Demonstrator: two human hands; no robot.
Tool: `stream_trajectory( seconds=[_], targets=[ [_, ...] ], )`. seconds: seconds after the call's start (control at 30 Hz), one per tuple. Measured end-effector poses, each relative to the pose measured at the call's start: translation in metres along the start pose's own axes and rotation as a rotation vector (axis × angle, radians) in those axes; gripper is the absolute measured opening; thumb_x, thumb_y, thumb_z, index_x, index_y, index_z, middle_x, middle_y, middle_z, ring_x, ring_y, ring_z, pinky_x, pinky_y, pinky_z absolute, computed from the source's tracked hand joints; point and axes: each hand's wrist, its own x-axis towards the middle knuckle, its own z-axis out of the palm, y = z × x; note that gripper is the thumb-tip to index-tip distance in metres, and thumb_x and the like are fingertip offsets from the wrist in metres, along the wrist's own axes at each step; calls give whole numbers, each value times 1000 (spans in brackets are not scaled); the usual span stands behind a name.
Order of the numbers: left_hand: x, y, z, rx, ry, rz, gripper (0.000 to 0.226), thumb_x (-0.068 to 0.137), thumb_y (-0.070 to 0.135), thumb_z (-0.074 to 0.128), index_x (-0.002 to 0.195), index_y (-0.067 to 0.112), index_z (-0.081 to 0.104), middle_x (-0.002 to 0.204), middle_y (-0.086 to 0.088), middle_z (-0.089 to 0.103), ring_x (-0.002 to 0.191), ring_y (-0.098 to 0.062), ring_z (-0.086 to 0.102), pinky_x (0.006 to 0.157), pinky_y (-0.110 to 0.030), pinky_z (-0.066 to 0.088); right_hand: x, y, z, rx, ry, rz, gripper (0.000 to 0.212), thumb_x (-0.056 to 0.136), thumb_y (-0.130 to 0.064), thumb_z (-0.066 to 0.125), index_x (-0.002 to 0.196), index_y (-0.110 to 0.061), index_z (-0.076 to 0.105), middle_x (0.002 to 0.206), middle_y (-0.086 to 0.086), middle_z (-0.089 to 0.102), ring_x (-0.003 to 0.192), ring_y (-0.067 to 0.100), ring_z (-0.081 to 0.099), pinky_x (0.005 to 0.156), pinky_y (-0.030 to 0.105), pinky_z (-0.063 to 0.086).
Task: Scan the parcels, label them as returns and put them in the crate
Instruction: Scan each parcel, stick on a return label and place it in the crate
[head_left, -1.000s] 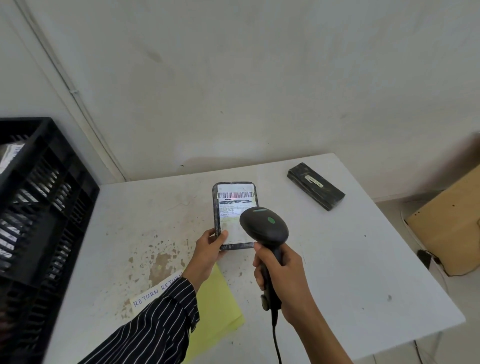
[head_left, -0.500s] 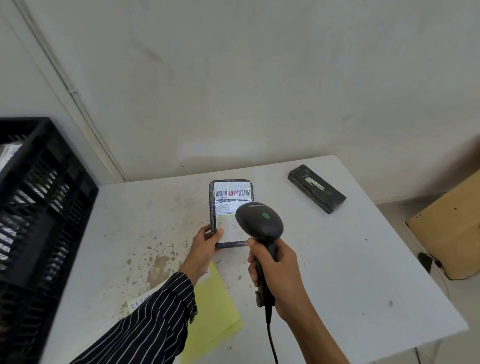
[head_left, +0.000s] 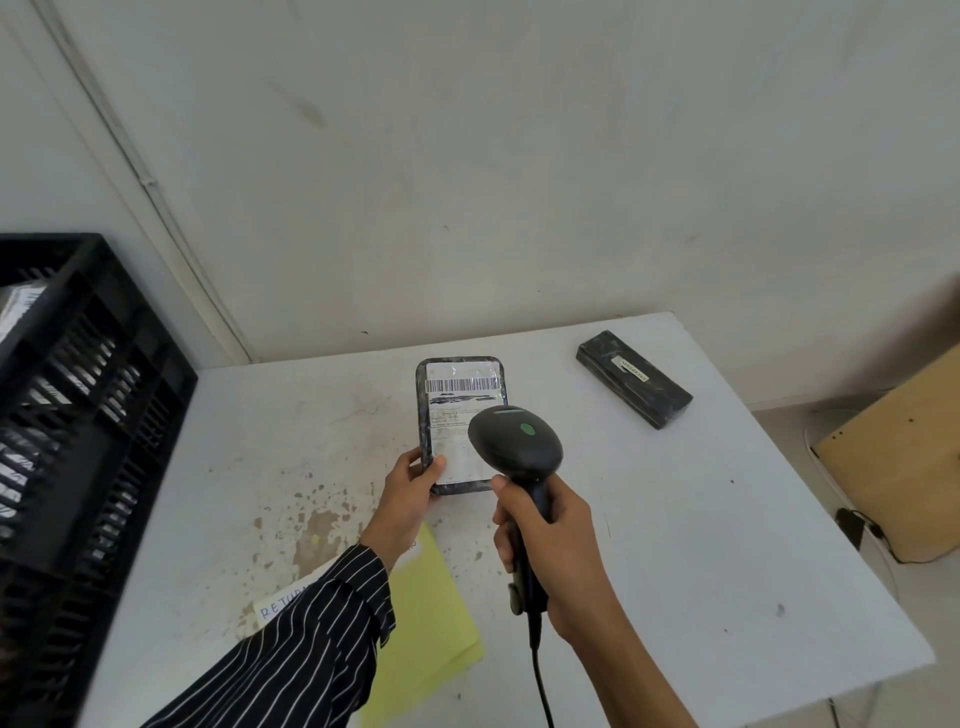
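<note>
My left hand grips the lower left corner of a black-wrapped parcel with a white barcode label, held tilted up above the white table. A black handheld scanner with a green dot is gripped in my right hand and points at the label, hiding the parcel's lower right part. A second long black parcel lies at the table's far right. The black slatted crate stands at the left.
A white strip handwritten "RETURN" and a yellow-green sheet lie near the front edge under my left sleeve. The scanner cable hangs off the front. A brown cardboard box sits on the floor at the right. A wall rises behind.
The red scan line seen on the barcode half a second ago is gone. The parcel and scanner have shifted slightly up and left in view.
</note>
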Motion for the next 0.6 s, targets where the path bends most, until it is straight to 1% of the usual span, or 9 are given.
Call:
stream_trajectory(
  seconds=[0.2,0.37,0.5,0.6],
  targets=[
    [1,-1,-1,20,2,-1,38,94,19,58,129,9,47,121,-12,62,108,-26,61,97,-42,49,-1,0,-1,-12,-11,1,21,89,-22,63,88,-2,55,60,4,53,44,14,46,48,24,43],
    [-1,1,0,-5,-3,5,36,94,15,56,129,7,47,113,-9,64,104,-24,62,94,-39,50,-1,1,0,-19,-12,-1,20,89,-21,62,86,-3,55,59,5,52,44,15,46,48,24,43],
    [-1,0,0,8,-4,-2,37,94,17,57,129,8,47,119,-11,62,106,-24,62,95,-40,50,-2,1,0,-20,-8,-5,19,89,-22,62,85,-4,56,58,4,52,43,14,46,47,23,43],
    [-2,2,1,3,-2,-1,36,94,15,56,128,8,47,115,-10,63,104,-24,62,92,-39,51,-2,1,1,-14,-7,-8,20,89,-22,62,86,-3,55,59,4,53,43,14,46,47,23,43]
  ],
)
